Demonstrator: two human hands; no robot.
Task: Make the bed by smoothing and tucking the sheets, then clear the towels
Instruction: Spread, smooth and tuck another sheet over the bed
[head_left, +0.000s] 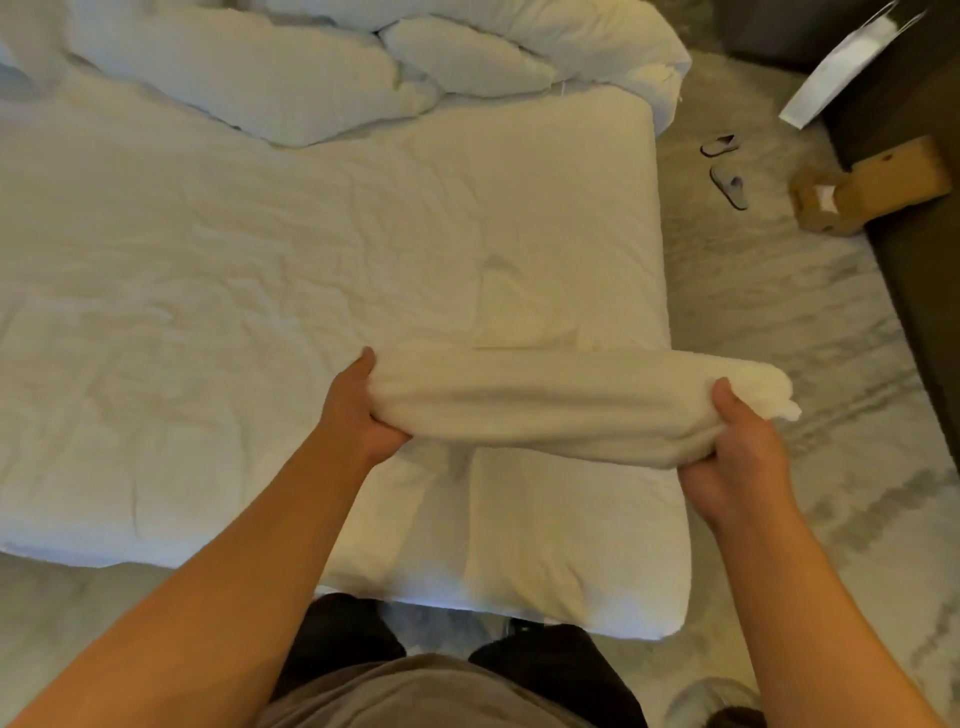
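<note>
A folded white towel (566, 405) is held stretched out above the near right corner of the bed. My left hand (358, 410) grips its left end and my right hand (737, 457) grips its right end, which pokes out past the bed's edge. The bed (208, 270) is covered in a wrinkled white sheet. A bunched white duvet (291, 67) lies heaped across the far end of the bed.
Pale carpet (779, 312) lies to the right of the bed, with a pair of slippers (727, 166) on it. A cardboard box (872, 187) and a white paper bag (841, 67) rest against dark furniture (924, 291) at the right. My legs stand at the bed's near edge.
</note>
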